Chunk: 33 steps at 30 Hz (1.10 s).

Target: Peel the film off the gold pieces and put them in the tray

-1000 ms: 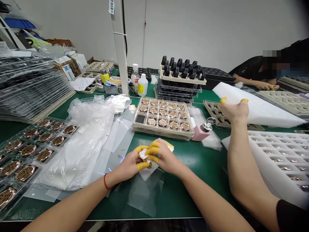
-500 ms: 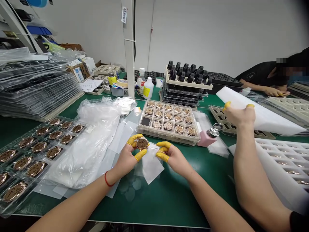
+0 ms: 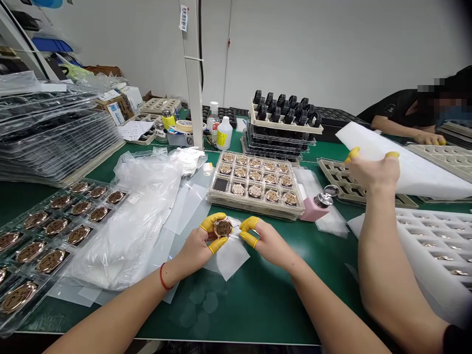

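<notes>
In my left hand (image 3: 201, 244), yellow finger covers grip a round rose-gold watch case (image 3: 223, 228) by its edge, its brown back facing up. Close on its right, my right hand (image 3: 261, 237) pinches the upper part of a translucent white sheet (image 3: 231, 255), which hangs down behind and below the case. Beyond both hands lies a stack of clear trays (image 3: 254, 209) whose top one holds several similar cases and one compartment showing a dark square. Another clear tray of cases (image 3: 55, 226) lies at the left.
A plastic bag (image 3: 136, 216) lies left of my hands. A pink dispenser bottle (image 3: 315, 209) stands beside the tray stack. At the right, a co-worker's hand (image 3: 376, 172) holds a white foam sheet (image 3: 405, 169) over a foam tray (image 3: 435, 236). Another person sits farther back.
The watch case and my left hand have moved slightly right and down, nearer my right hand. The co-worker's hand and foam sheet have shifted a little right.
</notes>
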Each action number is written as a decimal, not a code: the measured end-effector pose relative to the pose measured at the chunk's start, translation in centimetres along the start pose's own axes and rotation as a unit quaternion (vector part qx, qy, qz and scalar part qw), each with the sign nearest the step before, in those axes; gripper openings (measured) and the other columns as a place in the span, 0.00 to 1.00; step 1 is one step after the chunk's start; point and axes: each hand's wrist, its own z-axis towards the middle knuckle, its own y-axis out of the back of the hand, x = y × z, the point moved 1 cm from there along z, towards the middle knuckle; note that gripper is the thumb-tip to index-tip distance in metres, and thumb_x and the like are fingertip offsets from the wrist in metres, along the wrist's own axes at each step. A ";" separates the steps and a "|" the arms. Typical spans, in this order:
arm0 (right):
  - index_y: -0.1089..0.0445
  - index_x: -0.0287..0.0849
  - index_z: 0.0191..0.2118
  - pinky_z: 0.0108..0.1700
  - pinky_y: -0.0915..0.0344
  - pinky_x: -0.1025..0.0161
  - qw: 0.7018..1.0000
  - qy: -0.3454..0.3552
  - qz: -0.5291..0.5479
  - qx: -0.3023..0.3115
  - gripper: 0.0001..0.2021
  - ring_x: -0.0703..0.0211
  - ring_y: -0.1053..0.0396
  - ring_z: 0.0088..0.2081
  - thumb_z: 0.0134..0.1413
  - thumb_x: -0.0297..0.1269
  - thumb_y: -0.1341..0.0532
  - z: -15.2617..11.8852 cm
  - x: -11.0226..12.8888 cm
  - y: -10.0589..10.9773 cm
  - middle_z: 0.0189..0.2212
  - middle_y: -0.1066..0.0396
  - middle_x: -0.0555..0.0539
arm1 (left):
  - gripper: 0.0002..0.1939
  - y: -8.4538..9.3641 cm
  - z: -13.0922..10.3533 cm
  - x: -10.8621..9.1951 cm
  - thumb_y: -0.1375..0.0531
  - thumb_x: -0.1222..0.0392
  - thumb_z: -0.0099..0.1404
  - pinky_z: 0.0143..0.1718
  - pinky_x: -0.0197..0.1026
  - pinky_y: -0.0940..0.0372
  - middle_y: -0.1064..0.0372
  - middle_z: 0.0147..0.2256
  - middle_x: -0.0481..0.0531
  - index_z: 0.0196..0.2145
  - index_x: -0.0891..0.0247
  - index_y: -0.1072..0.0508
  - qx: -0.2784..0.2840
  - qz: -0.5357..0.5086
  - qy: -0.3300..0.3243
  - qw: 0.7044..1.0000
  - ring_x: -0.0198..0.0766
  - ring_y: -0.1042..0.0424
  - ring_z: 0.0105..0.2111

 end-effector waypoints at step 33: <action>0.33 0.42 0.28 0.46 0.40 0.59 0.919 -0.069 0.386 -0.042 0.06 0.56 0.35 0.40 0.53 0.37 0.40 -0.5 1.2 -3.1 0.37 0.30 0.48 | 0.20 -1.5 -0.7 -1.4 0.40 0.57 0.60 0.41 0.38 0.31 0.28 0.41 0.51 0.50 0.58 0.36 0.056 0.053 0.020 0.997 0.38 0.27 0.38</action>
